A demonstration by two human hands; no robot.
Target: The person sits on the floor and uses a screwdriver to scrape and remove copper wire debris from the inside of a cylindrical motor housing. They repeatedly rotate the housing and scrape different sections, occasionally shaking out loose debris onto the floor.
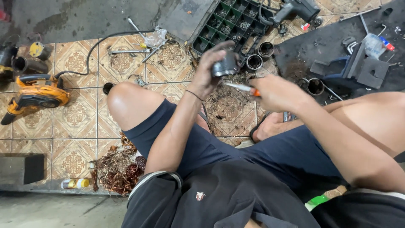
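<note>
The left hand [209,69] curls tight around a grey metal cylinder [225,65] above the tiled floor [76,122], the right hand [276,93] grips a screwdriver [242,88] (orange handle), metal rings [259,55] lying just behind.
</note>
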